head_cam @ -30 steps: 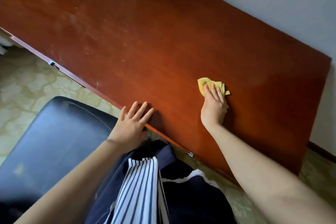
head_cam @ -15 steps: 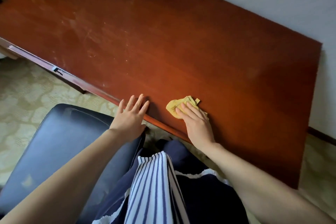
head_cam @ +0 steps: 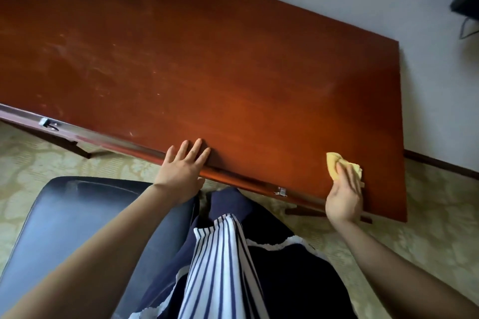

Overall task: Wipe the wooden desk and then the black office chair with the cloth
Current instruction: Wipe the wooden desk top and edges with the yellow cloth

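A right hand [head_cam: 343, 197] presses a yellow cloth [head_cam: 333, 163] under flat, together fingers near the wooden table's [head_cam: 207, 59] near right corner, left hand [head_cam: 181, 171] spread on the near edge; a wide stroke could drag the cloth off.

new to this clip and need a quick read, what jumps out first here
The big reddish wooden desk fills the upper frame, with pale smudges across its left part. Near its front right corner the right hand presses a crumpled yellow cloth onto the top, while the left hand lies flat on the near edge. Lower left, beside the person's striped apron, sits the black office chair.
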`<control>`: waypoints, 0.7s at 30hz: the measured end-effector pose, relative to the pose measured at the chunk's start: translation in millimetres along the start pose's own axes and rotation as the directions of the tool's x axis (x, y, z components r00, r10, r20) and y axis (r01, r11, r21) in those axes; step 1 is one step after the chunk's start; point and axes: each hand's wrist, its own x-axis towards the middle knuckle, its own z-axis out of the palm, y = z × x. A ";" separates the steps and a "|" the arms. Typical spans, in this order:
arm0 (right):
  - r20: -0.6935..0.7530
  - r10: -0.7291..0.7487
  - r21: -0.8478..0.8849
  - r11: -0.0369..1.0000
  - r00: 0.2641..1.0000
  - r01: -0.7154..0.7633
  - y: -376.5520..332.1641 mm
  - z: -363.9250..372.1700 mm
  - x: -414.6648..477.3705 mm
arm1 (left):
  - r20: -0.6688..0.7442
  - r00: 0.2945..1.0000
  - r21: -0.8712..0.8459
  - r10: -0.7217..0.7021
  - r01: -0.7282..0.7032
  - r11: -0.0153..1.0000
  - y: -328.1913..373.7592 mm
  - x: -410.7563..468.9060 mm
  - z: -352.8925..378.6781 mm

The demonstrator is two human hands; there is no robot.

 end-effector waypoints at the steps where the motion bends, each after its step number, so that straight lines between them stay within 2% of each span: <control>1: -0.021 0.090 -0.006 0.996 0.996 -0.090 -8.6 3.1 7.0 | -0.016 1.000 -0.024 0.023 -0.023 0.999 -2.6 -1.3 0.7; 3: -0.060 0.240 0.022 0.971 0.969 -0.239 -32.1 10.7 21.9 | -0.058 0.998 -0.051 0.041 -0.043 0.998 -10.4 -3.8 2.5; 5: -0.082 0.323 0.065 0.946 0.943 -0.318 -59.6 17.1 37.3 | -0.098 0.995 -0.070 0.016 -0.023 0.997 -19.2 -4.6 2.6; 8: -0.078 0.303 0.095 0.951 0.950 -0.295 -98.4 30.0 61.7 | -0.137 0.987 -0.126 -0.087 0.070 0.990 -35.1 -7.3 2.8; 15: 0.069 -0.011 0.042 0.999 0.998 0.008 -221.8 73.6 126.9 | -0.091 0.925 -0.253 -0.369 0.337 0.907 -68.1 -23.3 11.7; 21: 0.168 -0.325 0.051 0.946 0.931 0.321 -325.7 112.9 137.2 | -0.036 0.853 -0.389 -0.520 0.467 0.794 -75.9 -33.3 16.6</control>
